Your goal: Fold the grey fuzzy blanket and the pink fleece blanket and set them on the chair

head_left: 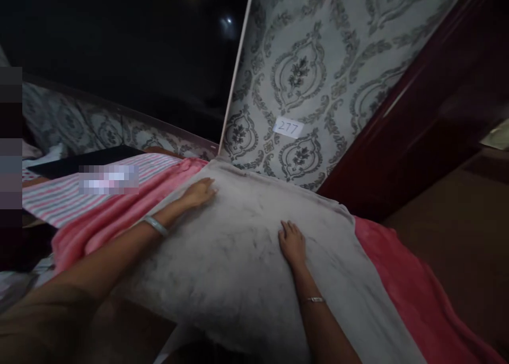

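A light grey plush cloth point(242, 252) is spread out in front of me, its near part hanging toward my body. On its far left part rests my left hand point(200, 192), fingers stretched out flat against the fabric. My right hand point(292, 240) lies on the cloth right of the middle, palm down with the fingers extended. Neither hand grips anything. Beneath the grey cloth, a pink-red blanket point(409, 279) shows along the right side and again at the left. Faint creases and darker smudges run across the grey surface.
A striped pink, white and grey cloth point(59, 197) lies at the left beside a flat black item point(87, 161). Behind stand a large dark screen point(119, 46) and a patterned wall with a paper label point(288, 126) reading 277. A dark red door frame point(382, 125) rises at the right.
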Demonstrator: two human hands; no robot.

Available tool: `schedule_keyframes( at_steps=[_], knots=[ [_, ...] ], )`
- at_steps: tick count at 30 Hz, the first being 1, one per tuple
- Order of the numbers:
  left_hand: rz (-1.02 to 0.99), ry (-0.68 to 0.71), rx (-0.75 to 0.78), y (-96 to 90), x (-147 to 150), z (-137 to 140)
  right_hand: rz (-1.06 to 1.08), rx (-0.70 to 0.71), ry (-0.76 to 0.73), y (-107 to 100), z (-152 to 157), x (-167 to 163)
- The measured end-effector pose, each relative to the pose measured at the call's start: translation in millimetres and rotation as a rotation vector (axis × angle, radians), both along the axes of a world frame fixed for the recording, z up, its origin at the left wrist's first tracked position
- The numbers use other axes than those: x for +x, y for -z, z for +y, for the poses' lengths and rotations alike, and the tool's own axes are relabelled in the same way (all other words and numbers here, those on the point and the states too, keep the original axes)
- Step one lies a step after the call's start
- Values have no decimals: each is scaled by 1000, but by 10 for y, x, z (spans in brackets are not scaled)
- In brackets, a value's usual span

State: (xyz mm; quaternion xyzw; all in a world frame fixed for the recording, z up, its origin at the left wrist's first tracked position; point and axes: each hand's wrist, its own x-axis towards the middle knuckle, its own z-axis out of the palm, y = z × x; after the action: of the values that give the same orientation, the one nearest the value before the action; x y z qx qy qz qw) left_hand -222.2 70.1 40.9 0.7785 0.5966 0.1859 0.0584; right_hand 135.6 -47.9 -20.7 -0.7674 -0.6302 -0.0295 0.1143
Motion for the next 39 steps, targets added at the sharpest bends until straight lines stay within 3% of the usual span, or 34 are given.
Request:
schedule_keyframes(
  at_steps=[4, 8, 16, 20, 25, 31, 39],
  knots=[
    [85, 85, -19, 346, 664, -221, 15, -29, -7, -66, -28, -5],
    [154, 55, -36, 487, 796, -335, 10, -93, -27, -137, -28, -17],
    [250, 47, -89, 347, 814, -317, 41, -202, -66, -186, -292, 375],
    [254, 75, -92, 280, 807, -336, 23, -217, 39, -154, -704, 746],
    [278, 42, 62, 207, 791, -424, 2, -212, 205, -87, -1333, 1052],
    [294, -86, 158, 48, 832, -679, 25, -209, 287, -82, -1802, 1082],
    [328, -85, 194, -22, 853, -719, 56, -105, 283, -118, -1848, 1029]
  ],
)
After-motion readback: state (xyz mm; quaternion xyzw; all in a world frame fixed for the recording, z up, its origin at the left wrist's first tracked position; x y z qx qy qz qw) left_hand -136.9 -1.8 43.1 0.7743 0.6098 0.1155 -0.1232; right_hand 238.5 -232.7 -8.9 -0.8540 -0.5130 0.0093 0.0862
